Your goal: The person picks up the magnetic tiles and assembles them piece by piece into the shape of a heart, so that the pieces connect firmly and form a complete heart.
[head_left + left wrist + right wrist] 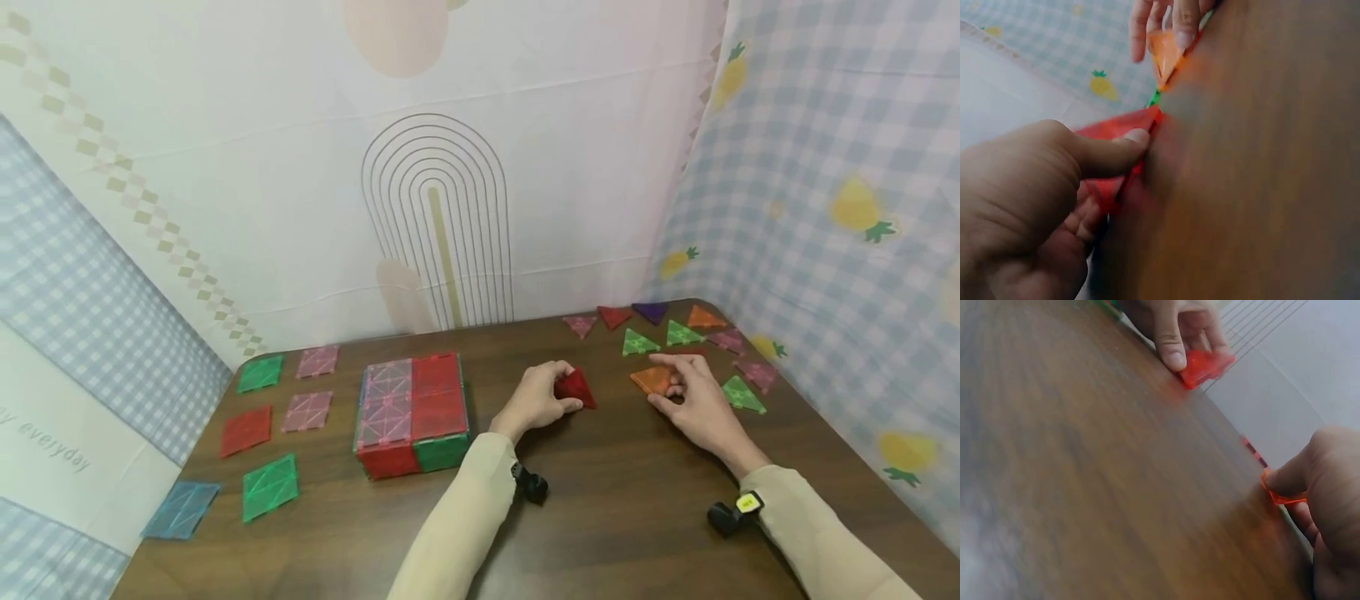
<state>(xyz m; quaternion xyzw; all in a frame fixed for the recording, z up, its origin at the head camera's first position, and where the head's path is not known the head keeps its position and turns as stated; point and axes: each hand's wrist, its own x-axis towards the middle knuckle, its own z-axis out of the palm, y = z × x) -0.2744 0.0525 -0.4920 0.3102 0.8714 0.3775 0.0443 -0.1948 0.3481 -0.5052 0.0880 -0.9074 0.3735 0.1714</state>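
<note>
My left hand [536,398] pinches red triangular magnetic tiles [576,388] to the right of the box shape. In the left wrist view the thumb lies on a red tile face [1116,124], with more red below it; how many pieces are there I cannot tell. My right hand [701,408] has its thumb and fingers about an orange triangular tile [649,381]. That orange tile [1163,56] stands tilted up between the fingers in the left wrist view. Seen from the right wrist, the thumb presses on the orange tile [1286,499]. The fingers partly hide both pieces.
A box of red, pink and green tiles [438,396] stands left of my left hand. Several loose squares, including a green square [271,487], lie farther left. Several triangles, including a purple triangle [651,312] and a green triangle [742,393], lie around my right hand.
</note>
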